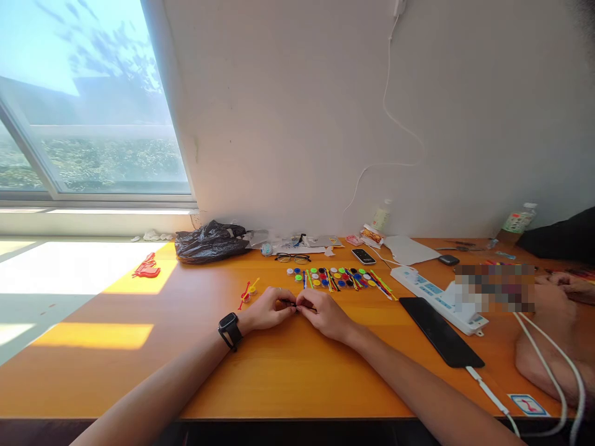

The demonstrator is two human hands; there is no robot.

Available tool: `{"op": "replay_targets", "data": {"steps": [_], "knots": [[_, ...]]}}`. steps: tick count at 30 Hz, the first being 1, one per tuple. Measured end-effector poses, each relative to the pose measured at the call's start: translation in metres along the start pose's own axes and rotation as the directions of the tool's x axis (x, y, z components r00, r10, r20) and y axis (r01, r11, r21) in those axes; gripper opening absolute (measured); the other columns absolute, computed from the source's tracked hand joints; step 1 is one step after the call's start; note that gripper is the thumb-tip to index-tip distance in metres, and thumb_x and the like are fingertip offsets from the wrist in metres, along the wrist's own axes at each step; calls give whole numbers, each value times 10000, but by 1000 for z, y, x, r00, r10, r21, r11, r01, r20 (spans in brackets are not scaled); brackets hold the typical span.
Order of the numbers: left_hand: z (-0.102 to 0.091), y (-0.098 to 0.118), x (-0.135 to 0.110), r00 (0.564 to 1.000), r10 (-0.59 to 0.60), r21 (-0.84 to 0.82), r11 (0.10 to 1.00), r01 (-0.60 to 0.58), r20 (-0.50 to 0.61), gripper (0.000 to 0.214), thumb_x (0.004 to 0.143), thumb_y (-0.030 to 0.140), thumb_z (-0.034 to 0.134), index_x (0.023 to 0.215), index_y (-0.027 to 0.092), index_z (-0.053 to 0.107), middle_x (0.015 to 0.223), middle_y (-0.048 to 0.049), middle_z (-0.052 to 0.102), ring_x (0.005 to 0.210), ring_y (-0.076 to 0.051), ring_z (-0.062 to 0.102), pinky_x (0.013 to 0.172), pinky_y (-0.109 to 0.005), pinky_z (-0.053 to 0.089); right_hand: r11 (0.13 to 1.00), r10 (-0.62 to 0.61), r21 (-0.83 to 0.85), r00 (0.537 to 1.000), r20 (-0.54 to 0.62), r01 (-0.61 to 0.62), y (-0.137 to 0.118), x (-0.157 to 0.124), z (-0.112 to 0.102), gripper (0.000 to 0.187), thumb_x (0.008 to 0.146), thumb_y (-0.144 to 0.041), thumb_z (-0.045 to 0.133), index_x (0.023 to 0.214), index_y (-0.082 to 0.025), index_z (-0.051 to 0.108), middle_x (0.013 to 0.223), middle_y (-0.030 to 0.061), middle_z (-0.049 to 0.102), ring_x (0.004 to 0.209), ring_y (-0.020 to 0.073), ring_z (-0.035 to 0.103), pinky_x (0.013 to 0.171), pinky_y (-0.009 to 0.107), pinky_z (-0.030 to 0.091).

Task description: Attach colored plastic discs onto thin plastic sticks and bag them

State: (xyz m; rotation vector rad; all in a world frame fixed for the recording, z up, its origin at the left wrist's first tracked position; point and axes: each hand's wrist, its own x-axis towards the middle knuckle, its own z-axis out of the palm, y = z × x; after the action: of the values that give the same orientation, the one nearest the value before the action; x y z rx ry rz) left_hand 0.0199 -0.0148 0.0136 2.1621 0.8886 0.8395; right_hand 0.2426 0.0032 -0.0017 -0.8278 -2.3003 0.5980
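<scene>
Your left hand (269,310) and right hand (326,314) each had the grip pinched on the black piece (289,303), which ran roughly crosswise between them, neither hand clearly nearer.

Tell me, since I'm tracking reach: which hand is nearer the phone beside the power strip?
Right: the right hand sits left of the phone; the left hand is farther left.

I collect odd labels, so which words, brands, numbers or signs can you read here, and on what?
None can be read.
Right bottle: label too blurred.
Back bottle: label too faint.
Wrapper: print too small.
Black device: marks too small.
Sticker: reddish mark, unclear.
</scene>
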Motion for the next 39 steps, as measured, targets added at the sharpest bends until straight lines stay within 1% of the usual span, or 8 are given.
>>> {"op": "replay_targets", "data": {"steps": [9,13,16,19,23,27,30,39], "knots": [[1,-5,3,997,-60,33,998,61,-41,319,998,400,592,921,142,763,873,-54,778,785,-172,673,695,-239,494,997,-17,73,999,-51,20,7,1,5,120,966,-175,609,926,-208,718,920,35,718,884,189,656,834,302,499],[2,-7,3,996,-69,4,998,69,-53,334,979,417,626,895,119,752,843,-68,764,740,-161,653,674,-237,484,995,-45,84,997,-70,51,10,3,6,158,965,-138,586,945,-210,725,940,34,722,905,189,657,851,310,500],[3,-8,2,996,-79,-13,997,78,-49,317,951,412,664,901,110,748,839,-71,756,727,-155,641,666,-234,480,992,-53,112,993,-107,65,15,5,8,125,959,-150,609,959,-206,720,982,50,716,920,196,654,851,318,509],[3,-7,2,993,-99,36,994,101,-68,288,941,394,676,882,121,748,813,-54,749,713,-145,627,651,-224,463,998,-11,61,991,-135,19,18,5,8,87,944,-173,646,892,-199,711,927,53,701,866,198,640,783,309,498],[3,-7,3,990,-115,90,988,122,-82,272,945,382,676,871,131,751,800,-44,750,705,-141,624,638,-220,452,997,78,-13,992,-104,-80,17,4,7,79,933,-193,668,868,-203,711,822,26,699,757,183,619,680,286,441],[2,-9,3,995,-91,53,994,94,-46,315,960,422,669,913,123,756,846,-65,766,727,-154,647,663,-234,481,999,37,31,997,-65,-35,15,2,7,113,947,-143,617,909,-201,707,875,24,717,803,178,637,718,279,446],[1,-10,3,996,-78,42,996,79,-32,334,966,437,666,928,119,761,858,-73,771,741,-159,659,682,-240,496,999,23,43,998,-65,-20,16,2,9,127,934,-121,616,887,-195,709,852,21,705,789,173,624,709,273,435],[0,-11,3,993,-115,9,993,115,-21,303,945,417,698,922,121,761,873,-75,781,758,-164,673,691,-243,506,996,-55,62,994,-90,60,15,4,7,169,875,-56,645,804,-186,727,816,21,661,768,162,598,721,275,438]]}}
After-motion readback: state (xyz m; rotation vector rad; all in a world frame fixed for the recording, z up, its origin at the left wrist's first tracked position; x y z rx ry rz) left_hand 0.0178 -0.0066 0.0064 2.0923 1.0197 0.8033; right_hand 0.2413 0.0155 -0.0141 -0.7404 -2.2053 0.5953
